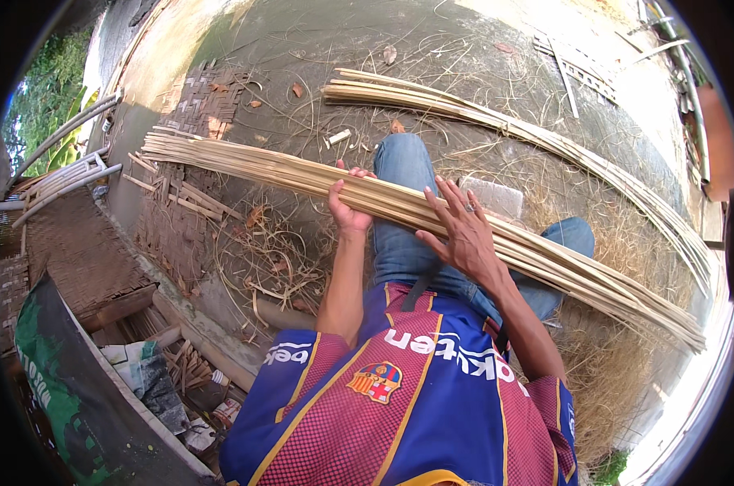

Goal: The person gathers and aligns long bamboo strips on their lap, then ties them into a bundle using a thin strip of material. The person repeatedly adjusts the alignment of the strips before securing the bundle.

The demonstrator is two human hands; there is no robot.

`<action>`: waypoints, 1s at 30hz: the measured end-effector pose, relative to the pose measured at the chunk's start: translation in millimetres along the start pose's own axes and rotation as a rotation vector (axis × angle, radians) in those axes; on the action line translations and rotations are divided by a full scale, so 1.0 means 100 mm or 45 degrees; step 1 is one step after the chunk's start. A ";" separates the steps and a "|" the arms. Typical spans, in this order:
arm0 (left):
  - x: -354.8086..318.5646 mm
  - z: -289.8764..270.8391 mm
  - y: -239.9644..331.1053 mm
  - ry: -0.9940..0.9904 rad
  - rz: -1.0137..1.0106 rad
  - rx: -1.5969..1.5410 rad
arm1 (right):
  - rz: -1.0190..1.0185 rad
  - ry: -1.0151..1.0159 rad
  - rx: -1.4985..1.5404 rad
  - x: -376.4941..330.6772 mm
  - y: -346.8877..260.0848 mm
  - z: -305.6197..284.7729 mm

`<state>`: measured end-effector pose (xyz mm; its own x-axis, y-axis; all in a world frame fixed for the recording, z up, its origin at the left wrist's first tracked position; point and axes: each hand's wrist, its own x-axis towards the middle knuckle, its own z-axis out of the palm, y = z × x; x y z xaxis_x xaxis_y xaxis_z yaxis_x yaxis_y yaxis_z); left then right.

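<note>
A long bundle of thin split bamboo strips (262, 168) lies across my thighs, running from the upper left to the lower right. My left hand (351, 209) is closed round the bundle left of the middle, with its thumb on the near side and its fingertips showing over the far edge. Right of it, my right hand (467, 235) rests flat on top of the strips, fingers spread, a ring on one finger. A dark flat strip (421, 287) stands at my waist; its kind I cannot make out.
A second bundle of bamboo strips (505, 123) lies beyond my knees. Thin curled shavings (270, 255) and short bamboo pieces (193, 198) litter the ground on the left. A pale block (493, 197) sits beyond my right hand. A woven bamboo platform (83, 251) stands at the left.
</note>
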<state>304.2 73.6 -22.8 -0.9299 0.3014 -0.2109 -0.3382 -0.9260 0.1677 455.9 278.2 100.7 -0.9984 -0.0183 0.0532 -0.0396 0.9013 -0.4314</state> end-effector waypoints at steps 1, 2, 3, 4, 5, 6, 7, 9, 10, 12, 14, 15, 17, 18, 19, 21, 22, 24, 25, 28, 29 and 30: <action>0.00 0.01 0.01 -0.001 -0.003 -0.002 | 0.000 -0.025 -0.128 0.03 -0.01 0.15; -0.01 -0.01 0.02 0.003 0.007 0.001 | -0.006 -0.072 -0.149 0.04 -0.02 0.18; -0.01 -0.02 0.03 0.004 0.015 0.007 | -0.009 -0.117 -0.171 0.04 -0.01 0.20; 0.00 -0.03 0.04 0.004 0.020 0.013 | -0.011 -0.161 -0.192 0.04 0.00 0.21; -0.01 -0.03 0.03 0.007 0.025 0.019 | -0.041 -0.140 -0.218 0.05 0.04 0.24; -0.01 -0.01 0.03 0.010 0.038 0.020 | -0.071 -0.119 -0.244 0.06 0.09 0.26; -0.02 0.00 0.03 0.029 0.035 0.028 | -0.099 -0.097 -0.269 0.06 0.13 0.28; -0.04 -0.02 0.04 0.071 0.031 0.048 | -0.078 -0.154 -0.199 0.08 0.11 0.23; -0.06 -0.02 0.06 0.060 0.007 0.065 | -0.079 -0.166 -0.197 0.09 0.10 0.20; -0.11 0.03 0.11 0.133 -0.044 0.153 | -0.067 -0.189 -0.191 0.11 0.11 0.21; -0.11 0.03 0.24 0.156 -0.099 0.182 | -0.042 -0.215 -0.188 0.11 0.10 0.21; -0.10 -0.07 0.37 0.142 -0.127 0.168 | -0.049 -0.209 -0.212 0.10 0.09 0.23; -0.05 -0.25 0.67 0.167 -0.116 0.199 | -0.066 -0.198 -0.262 0.10 0.10 0.28; -0.01 -0.34 0.86 0.208 -0.067 0.245 | -0.091 -0.168 -0.267 0.11 0.09 0.30; 0.06 -0.38 0.98 0.247 -0.028 0.290 | -0.106 -0.137 -0.275 0.10 0.08 0.31; 0.33 -0.28 1.02 0.275 -0.054 0.228 | -0.102 -0.124 -0.294 0.09 0.09 0.30; 0.43 -0.22 1.02 0.286 -0.074 0.200 | -0.088 -0.140 -0.301 0.10 0.08 0.29; 0.61 -0.18 0.89 0.226 0.084 0.232 | -0.079 -0.109 -0.328 0.10 0.13 0.30; 0.66 -0.30 0.97 0.222 0.083 0.236 | -0.088 -0.068 -0.362 0.10 0.17 0.31; 0.74 -0.61 1.26 0.291 0.003 0.308 | -0.074 -0.239 -0.198 0.19 0.21 0.25; 0.74 -0.60 1.28 0.219 -0.053 0.423 | -0.057 -0.280 -0.141 0.21 0.25 0.26; 0.73 -0.55 1.25 0.269 -0.078 0.441 | -0.080 -0.290 -0.126 0.20 0.29 0.22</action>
<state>202.4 -32.5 -70.0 -0.8686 0.2668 -0.4175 -0.4542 -0.7655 0.4558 434.1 294.5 69.5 -0.9778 -0.1628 -0.1318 -0.1091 0.9331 -0.3426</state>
